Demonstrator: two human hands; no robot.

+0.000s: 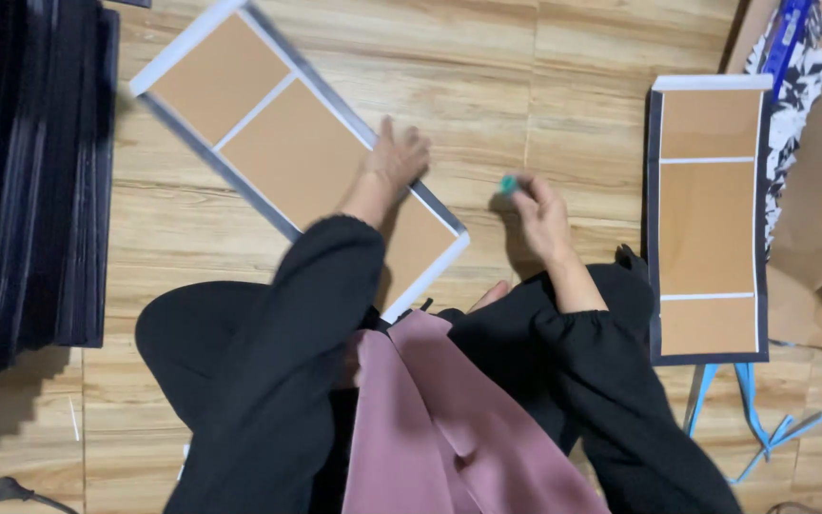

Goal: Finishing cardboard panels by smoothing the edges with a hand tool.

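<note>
The person sits on the wood-plank floor (544,57), pinning down a long brown cardboard panel with white borders and dark edging (278,143) that lies slantwise before their knees. The left hand (394,157) presses flat and open on its right border. The right hand (537,211) is pinched closed on a small teal object (507,184), too blurred to identify, just beside the panel's lower corner. This looks like edge-finishing work; the next move likely needs steady aim along the border. A matching panel (709,219) lies well apart, a stack of dark sheets (26,181) opposite.
</note>
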